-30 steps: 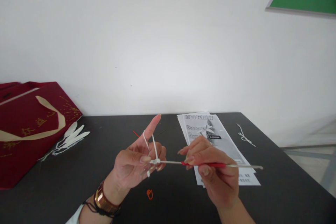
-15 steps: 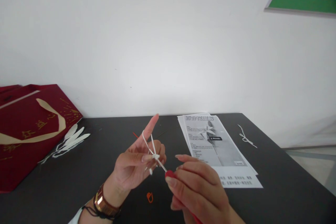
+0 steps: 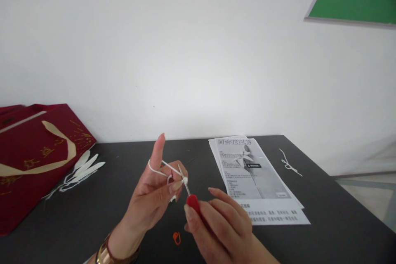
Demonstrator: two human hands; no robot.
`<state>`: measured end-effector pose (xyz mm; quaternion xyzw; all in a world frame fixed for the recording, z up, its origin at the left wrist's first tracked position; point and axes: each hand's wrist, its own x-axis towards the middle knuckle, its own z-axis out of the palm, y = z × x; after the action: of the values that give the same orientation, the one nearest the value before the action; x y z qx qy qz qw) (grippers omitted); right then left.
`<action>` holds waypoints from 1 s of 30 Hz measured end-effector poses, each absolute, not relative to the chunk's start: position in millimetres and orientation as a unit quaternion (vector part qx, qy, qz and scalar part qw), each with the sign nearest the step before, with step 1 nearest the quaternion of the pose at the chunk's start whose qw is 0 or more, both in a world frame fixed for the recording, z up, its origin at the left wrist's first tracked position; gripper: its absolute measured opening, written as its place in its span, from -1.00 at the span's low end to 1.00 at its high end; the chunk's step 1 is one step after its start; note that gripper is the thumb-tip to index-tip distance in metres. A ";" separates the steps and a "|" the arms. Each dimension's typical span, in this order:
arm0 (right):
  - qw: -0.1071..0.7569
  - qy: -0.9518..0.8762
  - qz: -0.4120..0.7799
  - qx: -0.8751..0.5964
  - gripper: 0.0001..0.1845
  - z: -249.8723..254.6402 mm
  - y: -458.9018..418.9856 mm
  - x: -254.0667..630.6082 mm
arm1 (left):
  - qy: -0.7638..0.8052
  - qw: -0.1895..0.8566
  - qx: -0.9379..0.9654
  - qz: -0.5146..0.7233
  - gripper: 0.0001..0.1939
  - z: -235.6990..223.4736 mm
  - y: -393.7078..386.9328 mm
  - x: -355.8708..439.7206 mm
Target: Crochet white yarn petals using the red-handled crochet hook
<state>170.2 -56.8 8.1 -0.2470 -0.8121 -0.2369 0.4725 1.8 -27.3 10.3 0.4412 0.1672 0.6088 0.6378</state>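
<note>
In my right hand [image 3: 221, 225] is a crochet hook [image 3: 193, 203] with a red handle, its thin metal shaft pointing up and left. The shaft passes through a small piece of white crochet work [image 3: 185, 180]. My left hand [image 3: 151, 198] pinches that piece between thumb and fingers, and its index finger stands raised. White yarn [image 3: 168, 163] loops around the index finger and runs to the hook. Some of the white work is hidden behind the left fingers.
An orange stitch marker [image 3: 176, 238] lies on the black table [image 3: 130, 161] below my hands. Printed sheets [image 3: 272, 210] with a flower picture are to the right, beyond them a tied white yarn piece [image 3: 289, 165]. White crocheted petals [image 3: 85, 169] lie beside a dark red bag [image 3: 37, 132] at left.
My left hand has turned, its index finger moving left and more upright, drawing the yarn sideways. The hook has shifted left and points more steeply upward, with my right hand moving along.
</note>
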 end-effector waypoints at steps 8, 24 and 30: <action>0.460 -0.829 -0.200 -0.248 -0.86 12.1 -57.8 176.0 | 0.167 0.645 0.448 0.596 -0.20 9.1 -23.7 -0.2; 0.564 -0.800 0.051 -0.200 -0.71 7.3 -50.7 184.0 | 0.115 0.717 0.420 0.544 -0.12 -0.4 -18.3 -2.2; 0.580 -0.773 0.140 -0.217 -0.79 15.6 -49.2 187.2 | 0.115 0.739 0.407 0.524 -0.13 -1.2 -18.6 -5.2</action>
<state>187.2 -49.2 15.6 -0.2167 -0.7731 0.1397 0.5795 -5.2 -18.6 -1.2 0.4066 0.1147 0.5243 0.7393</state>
